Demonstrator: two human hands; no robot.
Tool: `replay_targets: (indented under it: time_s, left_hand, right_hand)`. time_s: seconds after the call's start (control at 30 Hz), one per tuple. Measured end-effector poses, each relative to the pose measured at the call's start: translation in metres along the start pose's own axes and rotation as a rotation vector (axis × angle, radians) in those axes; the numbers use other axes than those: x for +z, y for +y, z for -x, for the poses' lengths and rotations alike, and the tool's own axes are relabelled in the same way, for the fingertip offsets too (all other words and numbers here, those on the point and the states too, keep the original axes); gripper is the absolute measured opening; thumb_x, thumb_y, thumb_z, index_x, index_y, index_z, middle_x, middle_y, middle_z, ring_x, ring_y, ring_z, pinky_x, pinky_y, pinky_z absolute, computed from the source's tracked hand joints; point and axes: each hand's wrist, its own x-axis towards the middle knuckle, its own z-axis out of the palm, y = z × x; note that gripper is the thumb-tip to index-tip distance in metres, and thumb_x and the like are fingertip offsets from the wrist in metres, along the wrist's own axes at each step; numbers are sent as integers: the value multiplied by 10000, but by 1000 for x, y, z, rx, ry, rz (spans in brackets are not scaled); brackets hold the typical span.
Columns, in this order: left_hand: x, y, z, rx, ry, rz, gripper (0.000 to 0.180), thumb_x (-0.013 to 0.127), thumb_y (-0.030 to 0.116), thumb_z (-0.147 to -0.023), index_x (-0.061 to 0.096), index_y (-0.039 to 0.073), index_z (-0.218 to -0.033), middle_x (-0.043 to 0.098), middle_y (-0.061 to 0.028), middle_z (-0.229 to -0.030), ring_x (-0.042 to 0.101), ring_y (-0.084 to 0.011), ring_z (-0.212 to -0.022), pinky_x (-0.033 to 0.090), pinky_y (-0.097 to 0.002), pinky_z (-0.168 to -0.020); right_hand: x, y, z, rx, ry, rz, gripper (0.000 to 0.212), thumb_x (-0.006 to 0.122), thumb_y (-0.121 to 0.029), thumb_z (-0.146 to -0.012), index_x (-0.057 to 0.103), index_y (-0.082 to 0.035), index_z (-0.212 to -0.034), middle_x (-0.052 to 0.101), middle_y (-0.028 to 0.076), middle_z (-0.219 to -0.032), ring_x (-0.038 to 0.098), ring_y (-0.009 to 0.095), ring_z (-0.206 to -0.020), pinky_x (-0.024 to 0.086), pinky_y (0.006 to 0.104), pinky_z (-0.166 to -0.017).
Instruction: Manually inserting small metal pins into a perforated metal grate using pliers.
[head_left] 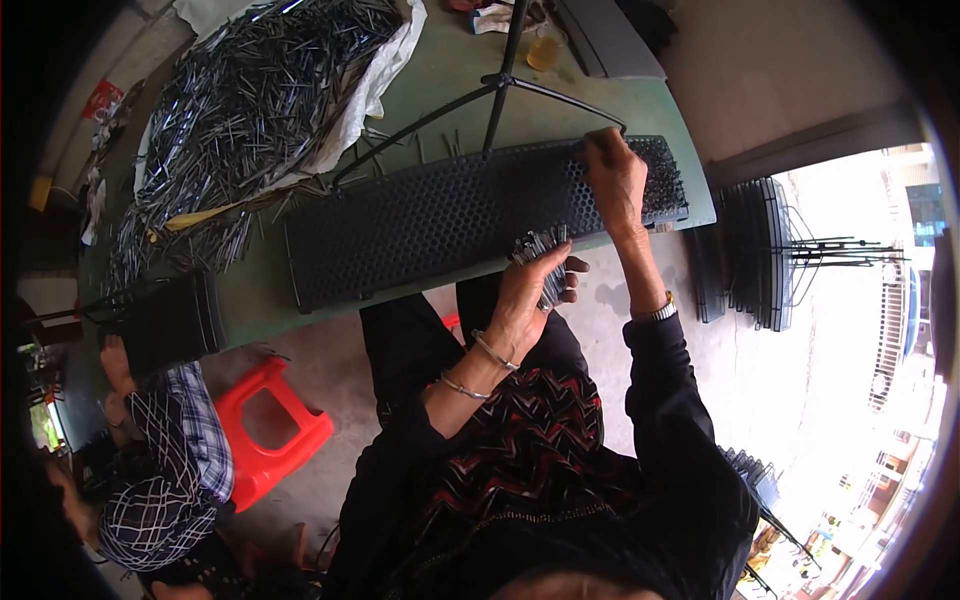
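Note:
A long black panel (400,228) full of small round holes lies along the near edge of the green table. My left hand (524,298) is closed around a bundle of short dark plastic sticks (545,248), just below the panel's near edge. My right hand (616,185) is over the panel's right part, fingers pinched together and pointing down at the holes. Whatever the fingertips hold is hidden. Right of that hand, the panel's end bristles with many upright dark sticks (662,182); the holes to the left look bare.
A big heap of loose dark sticks (260,90) spreads over a white sack (385,70) at the far left. A thin black metal stand (497,85) rises behind the panel. A glass of yellowish liquid (543,52) stands farther back. Left are a red stool (270,430) and another person (165,480).

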Motion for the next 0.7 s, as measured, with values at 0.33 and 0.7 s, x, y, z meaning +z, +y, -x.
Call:
replay_targets:
  time_s: [0.33, 0.7]
  left_hand:
    - [-4, 2, -3, 150, -55, -15, 87, 628, 143, -892, 595, 84, -947, 663, -94, -808, 589, -116, -621, 472, -228, -526]
    - [-2, -1, -3, 184, 1, -47, 140, 612, 119, -888, 618, 36, -1002, 680, -121, -873, 658, -185, -708, 553, -303, -634]
  right_hand:
    - [-1, -7, 1, -269, -25, 380, 162, 651, -175, -833, 701, -135, -982, 589, 110, -963, 620, 309, -810, 501, 387, -718]
    - [-44, -36, 33, 128, -548, -38, 268, 669, -207, -837, 667, -24, -1032, 603, 77, -704, 563, 126, -672, 447, 297, -604]
